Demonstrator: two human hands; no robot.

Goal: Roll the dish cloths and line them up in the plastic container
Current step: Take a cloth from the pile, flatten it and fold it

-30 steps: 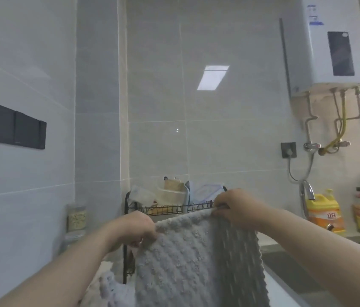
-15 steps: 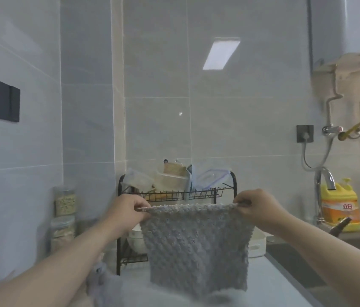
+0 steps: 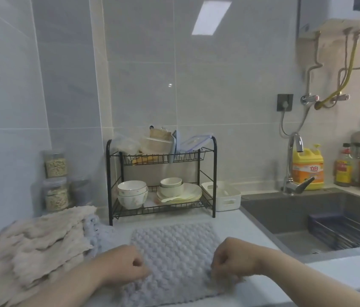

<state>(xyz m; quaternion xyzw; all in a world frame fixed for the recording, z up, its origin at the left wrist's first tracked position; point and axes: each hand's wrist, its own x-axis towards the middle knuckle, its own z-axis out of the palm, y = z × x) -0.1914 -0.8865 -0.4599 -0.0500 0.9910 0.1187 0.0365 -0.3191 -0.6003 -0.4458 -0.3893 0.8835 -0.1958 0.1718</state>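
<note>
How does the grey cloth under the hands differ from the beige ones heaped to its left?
The grey cloth is spread flat in a single layer, while the beige cloths lie heaped and rumpled. The left hand and right hand grip the grey cloth's near edge, but nothing touches the beige cloths. Both are bumpy fabric, unrolled, on the counter.

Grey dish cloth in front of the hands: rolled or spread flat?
Spread flat, unrolled: grey dish cloth lies open on the counter, left hand and right hand gripping its side edges.
</note>
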